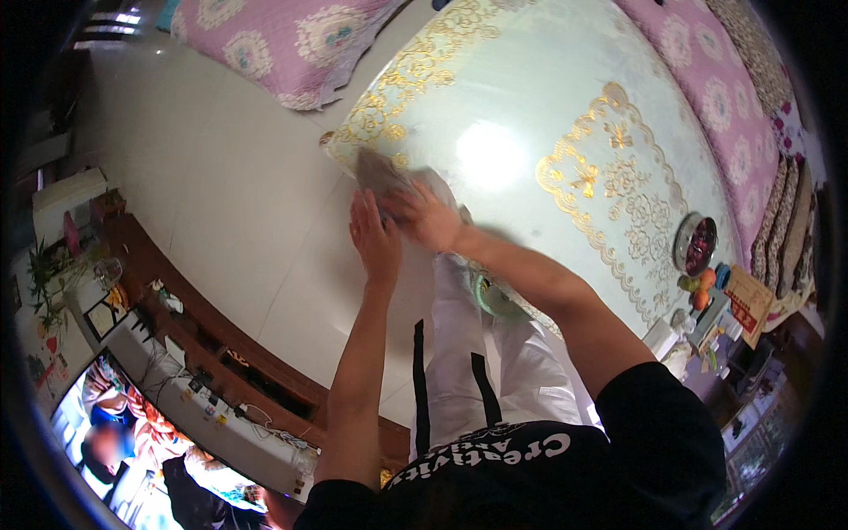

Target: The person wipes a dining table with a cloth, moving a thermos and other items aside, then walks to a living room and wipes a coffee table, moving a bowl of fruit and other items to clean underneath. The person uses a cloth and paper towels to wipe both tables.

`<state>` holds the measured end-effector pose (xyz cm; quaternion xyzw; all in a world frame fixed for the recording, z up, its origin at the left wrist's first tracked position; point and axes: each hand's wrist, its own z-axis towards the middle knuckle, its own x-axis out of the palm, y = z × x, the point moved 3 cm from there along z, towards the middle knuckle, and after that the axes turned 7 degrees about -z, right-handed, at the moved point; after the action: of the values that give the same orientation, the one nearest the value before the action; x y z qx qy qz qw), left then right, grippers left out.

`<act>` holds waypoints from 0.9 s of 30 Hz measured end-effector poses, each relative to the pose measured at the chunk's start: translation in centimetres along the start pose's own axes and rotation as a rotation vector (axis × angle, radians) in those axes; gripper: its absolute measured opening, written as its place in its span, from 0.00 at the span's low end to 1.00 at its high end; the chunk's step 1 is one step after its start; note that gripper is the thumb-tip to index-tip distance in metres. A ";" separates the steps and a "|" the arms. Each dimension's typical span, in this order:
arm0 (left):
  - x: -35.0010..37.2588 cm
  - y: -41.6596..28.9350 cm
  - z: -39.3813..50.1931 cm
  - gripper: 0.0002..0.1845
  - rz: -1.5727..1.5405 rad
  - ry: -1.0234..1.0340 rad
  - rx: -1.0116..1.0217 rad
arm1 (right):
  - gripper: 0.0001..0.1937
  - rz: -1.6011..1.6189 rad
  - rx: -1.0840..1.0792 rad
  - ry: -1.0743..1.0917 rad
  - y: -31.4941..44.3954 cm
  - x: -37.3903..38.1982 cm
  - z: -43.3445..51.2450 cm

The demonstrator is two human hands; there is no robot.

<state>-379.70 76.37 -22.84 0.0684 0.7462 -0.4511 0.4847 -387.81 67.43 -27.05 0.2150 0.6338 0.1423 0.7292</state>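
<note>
A greyish-brown cloth (pixel 381 173) lies bunched at the near left corner of a table with a pale, gold-patterned tablecloth (pixel 503 93). My right hand (pixel 427 215) is on the cloth, fingers spread and partly blurred; whether it grips the cloth cannot be told. Just left of it, my left hand (pixel 374 232) is held upright with fingers together beside the cloth's lower edge. Its palm side is partly hidden, and its hold on the cloth is unclear. Below the table's edge, a green round object (pixel 493 298) shows beside my legs.
On the table's right stand a bowl of dark red food (pixel 695 244), several fruits (pixel 701 300) and a cardboard box (pixel 748 305). Pink quilted covers (pixel 722 86) lie beyond the table. A long wooden cabinet (pixel 265 371) and a lit television (pixel 132 444) stand left, across the tiled floor (pixel 232 185).
</note>
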 end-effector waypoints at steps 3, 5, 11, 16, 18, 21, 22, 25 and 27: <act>2.9 -2.4 -4.6 0.31 0.166 0.236 0.092 | 0.17 0.020 0.008 0.095 2.4 -2.7 -11.4; 5.4 -5.6 -8.9 0.30 0.218 0.425 0.204 | 0.20 0.029 0.078 0.188 3.8 -3.7 -20.5; 12.6 -11.9 -21.8 0.27 0.122 0.791 0.542 | 0.24 0.117 0.373 0.294 6.5 -6.0 -41.5; 16.9 -16.0 -25.1 0.25 0.108 0.767 0.665 | 0.27 0.037 0.856 -0.027 4.6 -7.8 -52.4; 17.7 -17.2 -25.0 0.25 0.162 0.747 0.717 | 0.27 -0.030 1.060 -0.196 2.3 -8.0 -54.3; 18.6 -17.7 -24.1 0.26 0.270 0.731 0.805 | 0.26 -0.187 1.232 -0.472 -3.0 -8.7 -52.8; 18.6 -17.6 -23.6 0.25 0.300 0.731 0.828 | 0.26 -0.235 1.259 -0.581 -5.4 -9.1 -51.7; 18.5 -17.0 -22.5 0.27 0.293 0.746 0.941 | 0.25 -0.344 1.467 -0.706 -12.7 -10.1 -47.2; 18.0 -16.2 -22.1 0.28 0.293 0.773 0.973 | 0.23 -0.383 1.540 -0.602 -16.2 -12.0 -42.2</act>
<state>-412.41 77.23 -24.46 0.5401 0.5599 -0.6100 0.1506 -432.32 53.23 -29.04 0.5691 0.3581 -0.5183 0.5285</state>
